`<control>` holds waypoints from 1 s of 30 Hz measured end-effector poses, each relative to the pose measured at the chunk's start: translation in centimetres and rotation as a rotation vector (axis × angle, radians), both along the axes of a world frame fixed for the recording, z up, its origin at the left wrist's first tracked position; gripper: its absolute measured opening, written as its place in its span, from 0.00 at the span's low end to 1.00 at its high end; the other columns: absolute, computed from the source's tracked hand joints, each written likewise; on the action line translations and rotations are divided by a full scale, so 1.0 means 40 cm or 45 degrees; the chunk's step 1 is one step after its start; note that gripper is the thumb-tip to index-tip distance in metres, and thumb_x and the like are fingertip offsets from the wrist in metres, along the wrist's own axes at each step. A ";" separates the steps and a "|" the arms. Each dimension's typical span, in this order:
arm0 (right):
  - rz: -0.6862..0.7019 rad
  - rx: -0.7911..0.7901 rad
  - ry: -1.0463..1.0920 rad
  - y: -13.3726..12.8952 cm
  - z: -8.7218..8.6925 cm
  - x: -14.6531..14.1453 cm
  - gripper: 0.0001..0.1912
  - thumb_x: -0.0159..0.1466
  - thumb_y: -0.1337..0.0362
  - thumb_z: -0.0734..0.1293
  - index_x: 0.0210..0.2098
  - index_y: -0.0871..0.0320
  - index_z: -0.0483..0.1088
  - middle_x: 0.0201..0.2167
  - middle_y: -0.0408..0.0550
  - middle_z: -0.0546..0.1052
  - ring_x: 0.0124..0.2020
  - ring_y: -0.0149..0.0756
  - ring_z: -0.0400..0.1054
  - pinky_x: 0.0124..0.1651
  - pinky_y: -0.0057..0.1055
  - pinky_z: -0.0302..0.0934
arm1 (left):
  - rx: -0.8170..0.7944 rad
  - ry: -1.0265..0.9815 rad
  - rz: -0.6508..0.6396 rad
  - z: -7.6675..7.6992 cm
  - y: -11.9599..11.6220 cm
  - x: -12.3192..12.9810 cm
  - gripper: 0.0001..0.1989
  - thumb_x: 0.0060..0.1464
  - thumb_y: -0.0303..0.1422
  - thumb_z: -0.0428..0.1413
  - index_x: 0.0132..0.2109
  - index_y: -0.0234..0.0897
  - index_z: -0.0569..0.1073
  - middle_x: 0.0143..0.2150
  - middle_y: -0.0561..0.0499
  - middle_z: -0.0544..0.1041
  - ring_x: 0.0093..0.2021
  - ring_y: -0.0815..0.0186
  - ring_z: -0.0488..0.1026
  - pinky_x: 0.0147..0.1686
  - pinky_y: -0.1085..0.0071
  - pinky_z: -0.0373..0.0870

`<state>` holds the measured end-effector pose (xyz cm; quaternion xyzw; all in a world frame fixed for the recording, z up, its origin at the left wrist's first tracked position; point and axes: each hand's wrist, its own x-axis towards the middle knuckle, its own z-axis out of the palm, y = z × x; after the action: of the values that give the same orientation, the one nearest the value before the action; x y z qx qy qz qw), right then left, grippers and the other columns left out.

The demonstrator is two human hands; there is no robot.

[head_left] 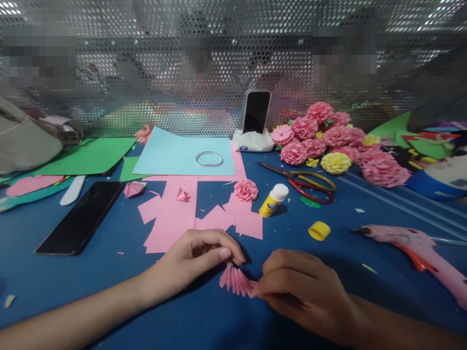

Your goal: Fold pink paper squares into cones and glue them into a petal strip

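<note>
A small piece of pink pleated paper (235, 281) is held between both hands just above the blue table. My left hand (204, 253) pinches its gathered top with thumb and fingers. On the right, my right hand (302, 287) has its fingers closed on the paper's right end. Beyond the hands lie cut pink paper squares (249, 224), a ruffled pink paper flower (245, 190) and a small folded pink piece (183, 195). An uncapped glue stick (273, 200) stands tilted beside the squares, and its yellow cap (319, 231) is to the right.
Scissors (310, 182), a pink glue gun (408, 238) and a pile of paper flowers (339, 136) are on the right. A black phone (82, 216) lies left. Light blue paper (182, 155) bears a ring. Another phone (257, 112) stands before a perforated metal screen (153, 87).
</note>
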<state>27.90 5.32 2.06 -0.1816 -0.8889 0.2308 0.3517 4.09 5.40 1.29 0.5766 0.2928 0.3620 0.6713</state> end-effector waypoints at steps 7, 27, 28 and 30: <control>-0.058 -0.254 0.088 0.015 -0.007 -0.004 0.02 0.68 0.68 0.67 0.37 0.57 0.73 0.33 0.46 0.73 0.34 0.29 0.69 0.37 0.24 0.64 | 0.365 0.272 0.017 -0.006 -0.022 0.000 0.10 0.62 0.22 0.55 0.48 0.36 0.77 0.43 0.48 0.78 0.41 0.67 0.76 0.44 0.74 0.72; 0.102 0.040 -0.170 0.002 -0.015 -0.003 0.12 0.74 0.62 0.59 0.37 0.58 0.71 0.33 0.43 0.78 0.35 0.29 0.71 0.41 0.27 0.60 | 1.611 0.783 -0.023 0.000 -0.044 -0.007 0.16 0.70 0.26 0.42 0.43 0.31 0.75 0.37 0.42 0.80 0.34 0.61 0.75 0.33 0.67 0.74; 0.112 0.010 -0.158 0.003 -0.017 -0.003 0.11 0.74 0.62 0.60 0.37 0.58 0.70 0.33 0.43 0.78 0.35 0.29 0.70 0.41 0.27 0.60 | 1.608 0.799 -0.030 -0.002 -0.045 -0.007 0.16 0.70 0.26 0.43 0.42 0.31 0.75 0.36 0.43 0.80 0.34 0.61 0.74 0.33 0.67 0.73; 0.131 -0.056 -0.113 0.006 -0.022 -0.004 0.09 0.73 0.64 0.61 0.37 0.58 0.70 0.32 0.44 0.77 0.34 0.30 0.69 0.40 0.26 0.61 | 1.597 0.835 -0.047 -0.008 -0.045 -0.008 0.14 0.69 0.25 0.43 0.43 0.30 0.74 0.36 0.43 0.79 0.33 0.61 0.73 0.32 0.67 0.71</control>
<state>27.74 5.57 1.16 -0.1534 -0.9065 0.2596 0.2955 3.79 3.61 0.97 0.9388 0.2062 0.2587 0.0960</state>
